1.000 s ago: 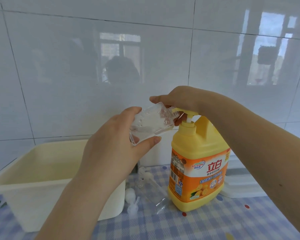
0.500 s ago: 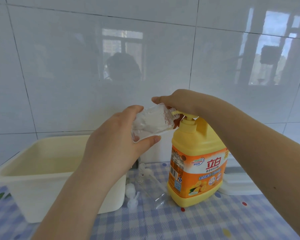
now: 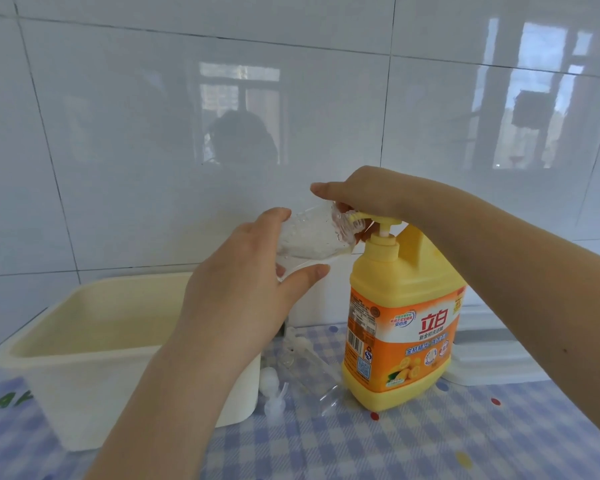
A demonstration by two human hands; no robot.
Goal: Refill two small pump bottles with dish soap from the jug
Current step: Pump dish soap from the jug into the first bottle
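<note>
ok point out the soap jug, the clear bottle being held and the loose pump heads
dish soap jug (image 3: 400, 327), head view, on its orange label
clear small bottle (image 3: 305, 242), head view, on its tilted body
loose pump heads (image 3: 272, 393), head view, on the white collar

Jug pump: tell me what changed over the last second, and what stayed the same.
The pump head dipped under the right hand half a second ago and is now back up, white stem showing. Nothing was taken hold of or let go. The left hand still grips the clear bottle, tilted with its mouth at the spout. The jug and tub stayed put.
</note>
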